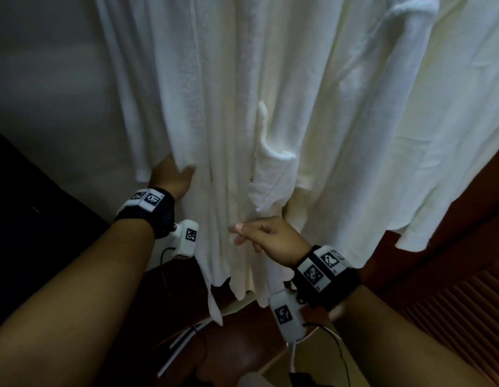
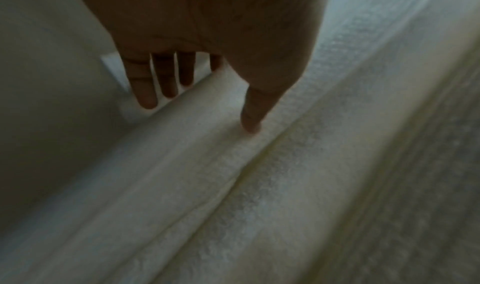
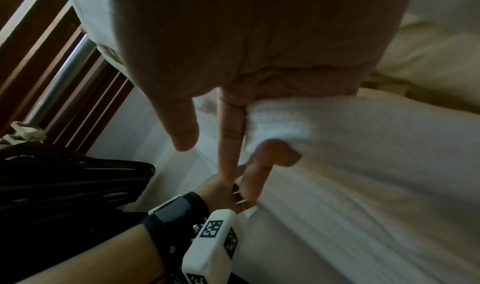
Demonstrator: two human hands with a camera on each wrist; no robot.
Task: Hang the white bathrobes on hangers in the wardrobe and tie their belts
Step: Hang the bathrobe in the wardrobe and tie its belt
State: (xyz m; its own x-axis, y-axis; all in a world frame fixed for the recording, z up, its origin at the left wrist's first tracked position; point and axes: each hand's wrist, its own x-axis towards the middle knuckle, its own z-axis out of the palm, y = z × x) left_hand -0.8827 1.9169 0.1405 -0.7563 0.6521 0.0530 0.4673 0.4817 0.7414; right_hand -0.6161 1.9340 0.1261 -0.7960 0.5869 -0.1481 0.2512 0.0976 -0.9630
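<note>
The bathrobe (image 1: 215,107) hung full length in the wardrobe, and every place below is given from it. At its left edge the left hand (image 1: 173,177) lay against a hanging fold, fingers (image 2: 145,91) straight and slipped behind the cloth, thumb flat on the front: a light hold on the fold, not a clench. Left of the robe stood a pale wall (image 1: 47,79), close enough that a wide swing of the elbow looked cramped.

The cloth looked like thick towelling, soft and limp, likely heavy for its bulk and not slippery; it would sag and fold wherever it was let go, so a hold seemed best taken on a hem or a doubled edge, not on the flat. A narrow strip (image 1: 215,300), possibly a belt end, dangled below the robe's lower left hem.

Low on the robe's front, below the patch pocket (image 1: 273,169), the right hand (image 1: 268,238) had its forefinger and thumb stretched out and its other fingers curled into a fold of the cloth. To the right a second white garment (image 1: 452,135) hung touching the robe, and beyond that a brown louvred door (image 1: 452,303) closed in that side. Open room seemed to lie only toward the person and down.
</note>
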